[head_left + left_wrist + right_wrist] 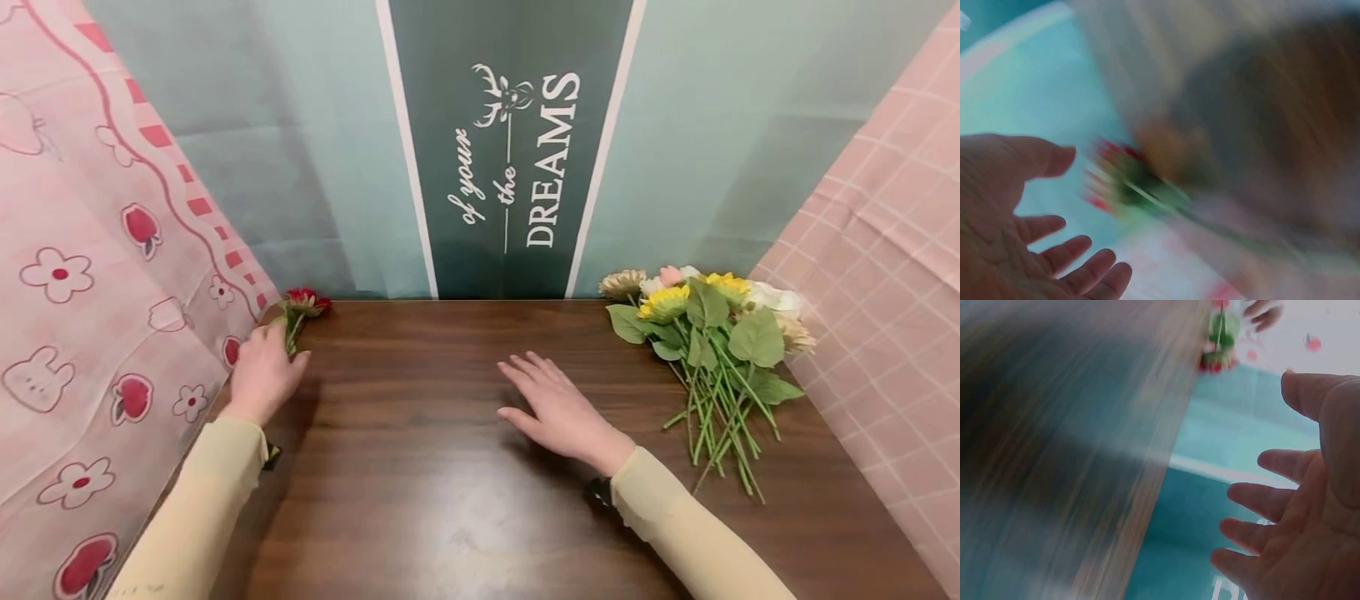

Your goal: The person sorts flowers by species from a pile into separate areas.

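One wooden table (450,500), dark brown, grain running left to right, takes up the lower half of the head view. Three backdrops stand around it: one teal banner (510,158) behind with white lettering and a deer emblem, one pink cloth (90,292) on the left printed with flowers, apples and a rabbit, one pink checked cloth (885,292) on the right.

One bunch of artificial flowers (712,350) lies at the table's far right corner, heads toward the banner, green stems fanned toward the near edge. Heads countable: two yellow, one tan, one pale pink, at least two white or cream (the rest are hidden under leaves, so no firm total).

Two hands, both in pale yellow sleeves. Right hand (558,408) is over the middle of the table, palm down, fingers straight and spread, holding nothing; whether it touches the wood cannot be told. The right wrist view confirms the splayed, empty fingers (1254,500).

Left hand (262,375) is at the far left corner, against the pink cloth. One red flower (306,302) lies there, head toward the banner, short green stem running back under the fingers. The head view shows the thumb beside the stem; the left wrist view (heavily blurred) shows an open palm with fingers (1072,250) relaxed and the flower just beyond them, so the hand looks loose, not clasped on the stem.
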`<state>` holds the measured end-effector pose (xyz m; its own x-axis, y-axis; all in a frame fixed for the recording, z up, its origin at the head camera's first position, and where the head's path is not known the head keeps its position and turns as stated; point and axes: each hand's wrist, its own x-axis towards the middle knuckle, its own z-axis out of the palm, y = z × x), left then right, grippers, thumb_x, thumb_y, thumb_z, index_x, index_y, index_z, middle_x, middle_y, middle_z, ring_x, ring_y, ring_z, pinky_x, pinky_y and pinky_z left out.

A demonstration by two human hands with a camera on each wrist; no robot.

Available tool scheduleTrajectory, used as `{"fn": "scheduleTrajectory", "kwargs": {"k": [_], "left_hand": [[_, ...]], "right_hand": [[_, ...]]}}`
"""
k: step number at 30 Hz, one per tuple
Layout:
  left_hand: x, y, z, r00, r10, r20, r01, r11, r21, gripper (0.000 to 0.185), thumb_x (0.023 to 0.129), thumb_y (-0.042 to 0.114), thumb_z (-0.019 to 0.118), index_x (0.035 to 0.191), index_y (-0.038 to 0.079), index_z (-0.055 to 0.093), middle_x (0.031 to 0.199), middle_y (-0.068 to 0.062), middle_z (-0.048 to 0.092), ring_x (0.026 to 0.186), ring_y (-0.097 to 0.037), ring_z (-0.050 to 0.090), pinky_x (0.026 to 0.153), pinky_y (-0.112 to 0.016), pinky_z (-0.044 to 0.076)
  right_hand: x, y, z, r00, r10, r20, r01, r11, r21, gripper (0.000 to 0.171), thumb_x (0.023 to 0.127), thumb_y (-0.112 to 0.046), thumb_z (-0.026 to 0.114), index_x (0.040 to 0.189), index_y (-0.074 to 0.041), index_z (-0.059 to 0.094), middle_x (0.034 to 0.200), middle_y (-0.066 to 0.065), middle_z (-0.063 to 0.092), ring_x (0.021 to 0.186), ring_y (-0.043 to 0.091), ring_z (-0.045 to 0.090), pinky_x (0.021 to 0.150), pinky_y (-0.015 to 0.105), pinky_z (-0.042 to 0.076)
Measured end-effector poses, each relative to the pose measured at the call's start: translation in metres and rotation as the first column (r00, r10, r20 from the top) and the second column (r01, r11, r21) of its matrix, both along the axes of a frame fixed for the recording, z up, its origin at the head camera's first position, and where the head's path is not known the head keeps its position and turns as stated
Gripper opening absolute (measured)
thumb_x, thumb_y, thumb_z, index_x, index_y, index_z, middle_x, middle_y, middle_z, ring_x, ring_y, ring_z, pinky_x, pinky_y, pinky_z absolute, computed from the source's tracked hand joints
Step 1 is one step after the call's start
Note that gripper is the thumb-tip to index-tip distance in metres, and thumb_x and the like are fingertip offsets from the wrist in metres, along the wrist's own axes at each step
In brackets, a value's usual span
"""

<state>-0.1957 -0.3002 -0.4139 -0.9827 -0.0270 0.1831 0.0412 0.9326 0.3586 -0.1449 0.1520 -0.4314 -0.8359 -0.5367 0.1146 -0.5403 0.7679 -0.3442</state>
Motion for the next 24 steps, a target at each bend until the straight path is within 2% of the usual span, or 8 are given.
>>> {"fn": "scheduleTrajectory", "kwargs": {"k": [4, 10, 12, 15, 17, 19, 21, 24], "left_hand": [[0.017, 0.074, 0.006, 0.973, -0.220, -0.071, 0.219, 0.976, -0.011, 0.078, 0.094, 0.027, 0.072, 0.155, -0.003, 0.035, 0.153, -0.035, 0.036, 0.136, -0.056, 0.036, 0.112, -0.069, 0.028], [0.039, 0.185, 0.000, 0.880, -0.473, -0.043, 0.473, 0.881, -0.009, 0.084, 0.096, 0.038, 0.072, 0.162, 0.009, 0.029, 0.165, -0.021, 0.025, 0.150, -0.043, 0.025, 0.121, -0.060, 0.018], [0.044, 0.214, -0.001, 0.849, -0.528, -0.038, 0.527, 0.849, -0.031, 0.084, 0.096, 0.040, 0.071, 0.163, 0.012, 0.028, 0.166, -0.018, 0.024, 0.151, -0.040, 0.024, 0.122, -0.058, 0.018], [0.052, 0.251, -0.001, 0.792, -0.609, -0.035, 0.606, 0.792, -0.071, 0.085, 0.096, 0.043, 0.070, 0.163, 0.014, 0.026, 0.166, -0.017, 0.025, 0.152, -0.037, 0.025, 0.121, -0.057, 0.021], [0.059, 0.271, -0.003, 0.752, -0.659, -0.014, 0.655, 0.750, -0.097, 0.086, 0.097, 0.047, 0.068, 0.164, 0.016, 0.024, 0.167, -0.015, 0.024, 0.152, -0.036, 0.024, 0.122, -0.055, 0.020], [0.065, 0.291, -0.007, 0.711, -0.704, 0.007, 0.699, 0.704, -0.125, 0.085, 0.097, 0.049, 0.066, 0.164, 0.017, 0.024, 0.167, -0.014, 0.024, 0.152, -0.034, 0.024, 0.123, -0.054, 0.020], [0.071, 0.308, -0.009, 0.677, -0.735, 0.033, 0.730, 0.666, -0.155, 0.085, 0.097, 0.051, 0.066, 0.164, 0.019, 0.024, 0.168, -0.012, 0.023, 0.153, -0.033, 0.023, 0.123, -0.052, 0.018], [0.080, 0.330, -0.014, 0.646, -0.761, 0.051, 0.752, 0.624, -0.212, 0.084, 0.097, 0.052, 0.066, 0.164, 0.020, 0.026, 0.167, -0.011, 0.025, 0.152, -0.032, 0.025, 0.123, -0.051, 0.019]], "right_hand": [[-0.002, 0.041, 0.003, 0.992, -0.119, -0.033, 0.119, 0.993, 0.003, 0.069, 0.103, -0.053, 0.054, 0.155, -0.009, 0.045, 0.157, 0.017, 0.043, 0.150, 0.041, 0.027, 0.122, 0.059, 0.019], [-0.003, 0.111, 0.018, 0.933, -0.358, -0.034, 0.354, 0.932, -0.083, 0.045, 0.105, -0.037, 0.057, 0.136, -0.005, 0.064, 0.137, 0.021, 0.061, 0.128, 0.045, 0.053, 0.106, 0.065, 0.039], [-0.002, 0.136, 0.024, 0.888, -0.459, -0.027, 0.451, 0.881, -0.141, 0.039, 0.106, -0.033, 0.056, 0.129, -0.004, 0.068, 0.126, 0.022, 0.067, 0.111, 0.043, 0.062, 0.093, 0.063, 0.047], [0.000, 0.170, 0.030, 0.789, -0.614, -0.008, 0.597, 0.770, -0.224, 0.037, 0.107, -0.032, 0.052, 0.122, -0.003, 0.070, 0.112, 0.022, 0.070, 0.087, 0.037, 0.064, 0.073, 0.053, 0.050], [-0.001, 0.189, 0.030, 0.727, -0.687, 0.017, 0.668, 0.701, -0.249, 0.038, 0.107, -0.032, 0.049, 0.120, -0.002, 0.069, 0.107, 0.022, 0.069, 0.080, 0.034, 0.061, 0.067, 0.047, 0.047], [-0.004, 0.204, 0.029, 0.692, -0.720, 0.047, 0.708, 0.664, -0.241, 0.040, 0.107, -0.033, 0.049, 0.120, 0.000, 0.068, 0.106, 0.024, 0.069, 0.079, 0.034, 0.061, 0.065, 0.045, 0.046], [-0.008, 0.216, 0.028, 0.686, -0.724, 0.070, 0.721, 0.664, -0.200, 0.043, 0.107, -0.035, 0.049, 0.120, 0.002, 0.067, 0.106, 0.025, 0.068, 0.081, 0.035, 0.062, 0.065, 0.046, 0.047], [-0.016, 0.228, 0.027, 0.700, -0.710, 0.081, 0.714, 0.690, -0.123, 0.043, 0.106, -0.036, 0.052, 0.109, 0.003, 0.070, 0.092, 0.021, 0.069, 0.074, 0.034, 0.060, 0.063, 0.047, 0.047]]}}
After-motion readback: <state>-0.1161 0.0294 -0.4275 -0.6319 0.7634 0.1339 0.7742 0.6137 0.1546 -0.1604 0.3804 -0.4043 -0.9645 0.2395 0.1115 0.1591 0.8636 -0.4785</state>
